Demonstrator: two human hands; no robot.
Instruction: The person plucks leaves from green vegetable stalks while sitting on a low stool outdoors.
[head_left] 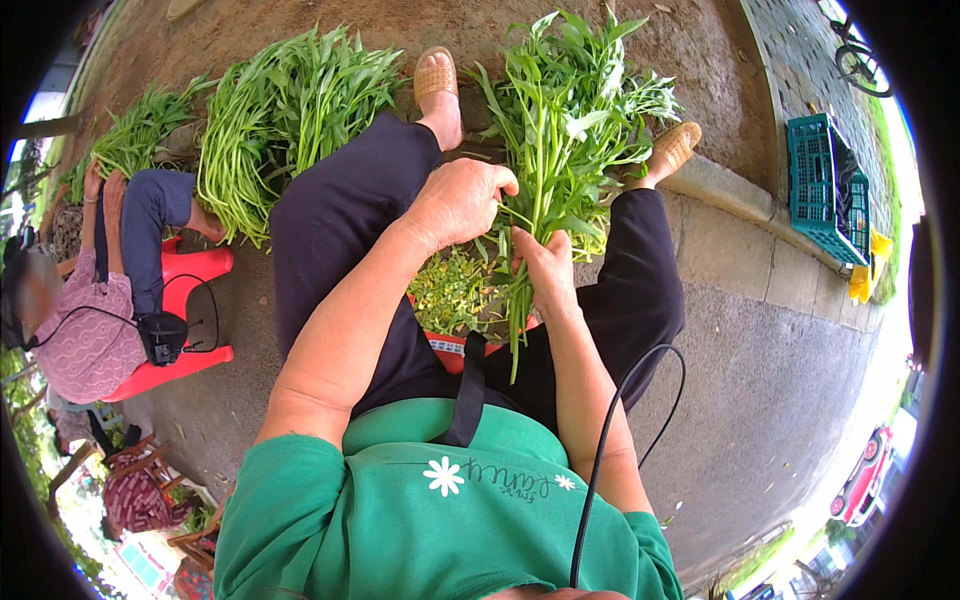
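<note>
My right hand is closed round the lower stems of a bunch of water spinach, its cut ends hanging below the fist toward my lap. The bunch's leaves spread away from me between my feet. My left hand is beside the bunch, thumb and forefinger pinched; a thin water spinach stem runs from the fingers to the bunch. Below my hands, between my legs, lies a heap of yellow and green trimmed leaves.
Large piles of water spinach lie left of my left foot. Another person sits at far left on a red plastic stool, hands at a smaller pile of greens. A teal crate stands at right past a concrete curb.
</note>
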